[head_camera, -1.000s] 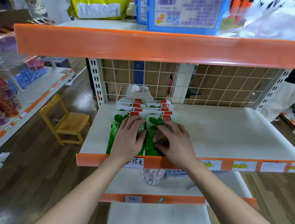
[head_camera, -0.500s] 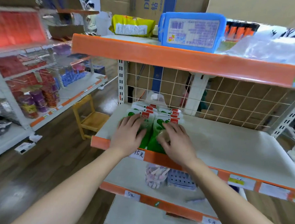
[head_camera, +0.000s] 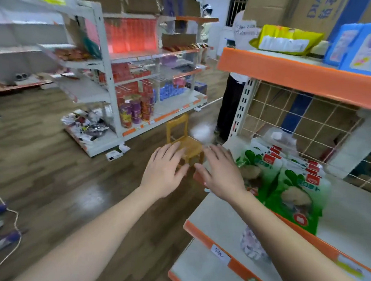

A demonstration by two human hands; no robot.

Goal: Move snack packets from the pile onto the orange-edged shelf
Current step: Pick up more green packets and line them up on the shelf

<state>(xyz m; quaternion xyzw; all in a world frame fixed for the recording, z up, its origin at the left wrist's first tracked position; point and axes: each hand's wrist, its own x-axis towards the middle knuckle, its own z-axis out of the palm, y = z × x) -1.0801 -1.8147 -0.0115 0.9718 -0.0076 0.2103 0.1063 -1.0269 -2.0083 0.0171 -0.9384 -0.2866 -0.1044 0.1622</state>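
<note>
**Q:** What stage of the task does this view show?

**A:** By judgement, partly complete. Two overlapped rows of green snack packets [head_camera: 296, 195] lie on the orange-edged shelf [head_camera: 325, 247]. They sit at its left end, running from the front lip back toward the wire grid. The shelf board to their right is bare, so there appears to be room for more.

**Q:** What is left to do?

**A:** That cannot be counted. No pile can be identified with certainty in this view, so the number of packets outstanding is unknown. Fetching another packet seems the likely next step.

**Q:** What is the state of each hand?

**A:** The left hand [head_camera: 164, 170] is flat with its fingers straight and slightly spread, and it holds nothing. It hangs over the aisle floor in front of a small wooden chair [head_camera: 188, 145], off the shelf altogether. The right hand [head_camera: 222, 175] is also flat and empty, with its fingers apart, at the shelf's left corner.

**Q:** Where are the packets relative to the hands?

**A:** They lie to the right of both hands. The left-hand row is just beside the outer edge of the right hand, but no contact can be confirmed. The right hand lies between the left hand and the packets.
</note>
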